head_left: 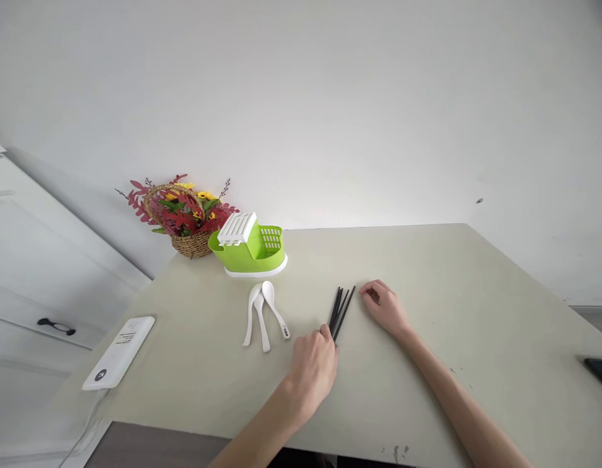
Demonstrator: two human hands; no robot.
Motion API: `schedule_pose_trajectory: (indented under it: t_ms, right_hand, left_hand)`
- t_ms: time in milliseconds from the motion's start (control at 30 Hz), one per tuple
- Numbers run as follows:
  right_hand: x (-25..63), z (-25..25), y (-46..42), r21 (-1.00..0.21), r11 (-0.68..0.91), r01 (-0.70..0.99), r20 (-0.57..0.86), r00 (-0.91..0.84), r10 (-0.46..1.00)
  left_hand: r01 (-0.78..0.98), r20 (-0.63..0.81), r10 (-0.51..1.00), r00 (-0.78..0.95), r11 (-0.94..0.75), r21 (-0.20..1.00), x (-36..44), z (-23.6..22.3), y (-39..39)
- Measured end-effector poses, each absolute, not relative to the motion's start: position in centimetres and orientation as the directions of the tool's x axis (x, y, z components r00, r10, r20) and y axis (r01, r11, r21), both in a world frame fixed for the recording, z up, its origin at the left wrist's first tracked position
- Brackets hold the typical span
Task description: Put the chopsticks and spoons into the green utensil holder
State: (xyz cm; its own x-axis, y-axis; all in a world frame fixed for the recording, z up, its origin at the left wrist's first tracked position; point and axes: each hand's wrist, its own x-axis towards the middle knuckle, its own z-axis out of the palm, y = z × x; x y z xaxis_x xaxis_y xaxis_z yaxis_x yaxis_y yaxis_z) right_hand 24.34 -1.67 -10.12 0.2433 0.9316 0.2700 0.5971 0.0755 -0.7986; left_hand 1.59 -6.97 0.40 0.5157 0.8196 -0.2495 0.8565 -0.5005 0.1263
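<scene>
My left hand (314,364) is closed around the near ends of several black chopsticks (340,312). Their far ends fan out slightly, pointing away from me just above or on the table; which of the two I cannot tell. To the right of them, my right hand (385,307) rests on the tabletop with its fingers curled in and nothing visible in them. Left of my left hand lie three white spoons (264,312), bowls away from me and partly overlapping. Behind the spoons stands a green utensil holder (252,257) with a white slatted top and white base.
A wicker basket of artificial flowers (190,244) stands at the back left against the wall. A white device with a cable (119,353) lies by the table's left edge. A dark object (599,372) is at the far right. White cabinet doors (47,273) flank the left side.
</scene>
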Motion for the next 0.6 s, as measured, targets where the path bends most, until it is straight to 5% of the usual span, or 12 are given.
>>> schedule_pose_trajectory:
  t_ms: [133, 267, 400, 600]
  right_hand:
    - [24.4, -10.2, -1.6, -0.796, 0.082, 0.599, 0.271, 0.232, 0.934]
    - [24.4, -10.1, -1.7, -0.796, 0.079, 0.600, 0.271, 0.236, 0.933]
    - [24.3, -9.9, -1.7, -0.796, 0.073, 0.600, 0.267, 0.241, 0.933]
    - [24.3, -9.7, -1.8, -0.795, 0.065, 0.603, 0.260, 0.241, 0.935]
  left_hand:
    - [0.861, -0.198, 0.838, 0.508, -0.499, 0.098, -0.2, 0.7, -7.0]
    - [0.841, 0.126, 0.864, 0.488, -0.504, 0.195, -3.4, -0.4, -6.3]
    - [0.894, 0.361, 0.888, 0.284, -0.382, 0.236, -6.8, -2.4, -5.6]
    - [0.934, 0.409, 0.910, 0.067, -0.201, 0.294, -10.1, -4.8, -4.6]
